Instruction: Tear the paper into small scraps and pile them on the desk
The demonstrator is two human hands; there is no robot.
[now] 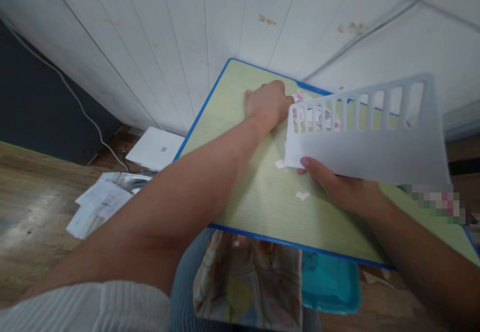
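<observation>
My right hand [337,184] grips the lower edge of a white plastic panel [360,154] with a row of slots along its top, held tilted above the table. My left hand [268,103] rests on the far part of the yellow-green table [243,202], fingers curled, and what they may hold is hidden. Close beside it, pink and white paper scraps [301,95] lie on the tabletop, partly seen through the slots. A small white scrap [303,195] is nearer the front, and another white scrap [280,164] lies by the panel's left corner.
A patterned cloth bag [247,282] hangs at the table's front edge over my lap. Beside it is a turquoise plastic tub [332,282]. A white flat box [155,148] and papers [101,202] are on the floor at left. A panelled wall [180,37] stands behind.
</observation>
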